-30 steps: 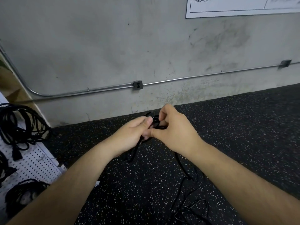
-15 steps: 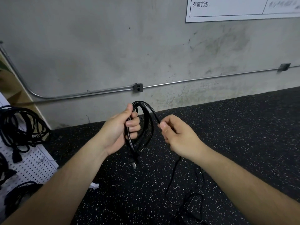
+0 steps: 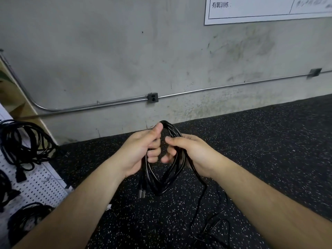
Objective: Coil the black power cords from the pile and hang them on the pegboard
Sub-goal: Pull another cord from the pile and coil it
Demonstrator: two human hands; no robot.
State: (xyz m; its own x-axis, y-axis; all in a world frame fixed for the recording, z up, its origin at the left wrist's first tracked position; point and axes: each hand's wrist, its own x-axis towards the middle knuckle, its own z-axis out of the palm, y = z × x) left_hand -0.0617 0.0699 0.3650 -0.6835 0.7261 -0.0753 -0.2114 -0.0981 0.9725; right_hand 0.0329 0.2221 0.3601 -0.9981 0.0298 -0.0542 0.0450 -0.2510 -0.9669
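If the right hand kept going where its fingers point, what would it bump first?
Probably the left hand. The right hand, curled round the black cord, points toward it across a small gap. Depth is unclear.

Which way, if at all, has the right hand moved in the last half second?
Yes: the right hand moved left, nearer beneath the wall socket, and now grips the coiled cord.

On my feed, two forearms fill the lower part of the frame, both bare from the wrist down to the frame's bottom edge: the left forearm at lower left, the right forearm at lower right. Each ends near the centre in a bare grip, the left grip and the right grip.
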